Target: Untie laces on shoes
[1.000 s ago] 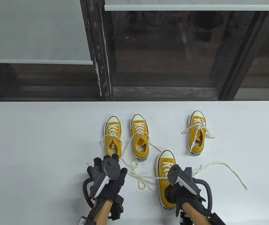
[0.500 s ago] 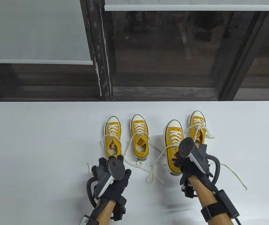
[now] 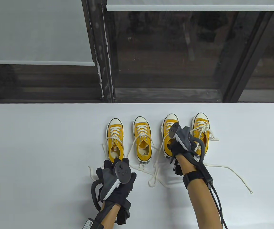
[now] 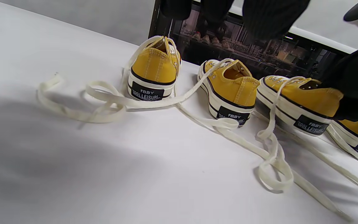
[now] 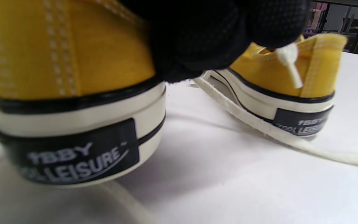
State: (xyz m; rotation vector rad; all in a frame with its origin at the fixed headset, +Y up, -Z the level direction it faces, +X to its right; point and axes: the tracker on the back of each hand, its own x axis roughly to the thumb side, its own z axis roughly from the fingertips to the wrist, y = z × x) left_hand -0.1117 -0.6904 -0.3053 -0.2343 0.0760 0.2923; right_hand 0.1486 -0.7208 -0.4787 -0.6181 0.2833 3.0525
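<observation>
Third yellow sneaker (image 3: 167, 133): moved from the near table edge into the far row, now just beside the fourth sneaker (image 3: 200, 133); laces (image 3: 157, 171) trail loose.
Right hand (image 3: 182, 145): grips its heel.
Left hand (image 3: 116, 176): relaxed, holding nothing.
Judgement: all four look untied.

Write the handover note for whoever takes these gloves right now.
Right hand grips the heel of the third shoe, set in the row beside the fourth shoe.
Left hand hovers near the first shoe, fingers relaxed, holding nothing.
All four shoes stand in a row on the table, toes away from the person.
Done: no bow shows on any shoe; loose laces trail over the table.
Left: let go of the third shoe; check the fourth shoe's lace crossing.
</observation>
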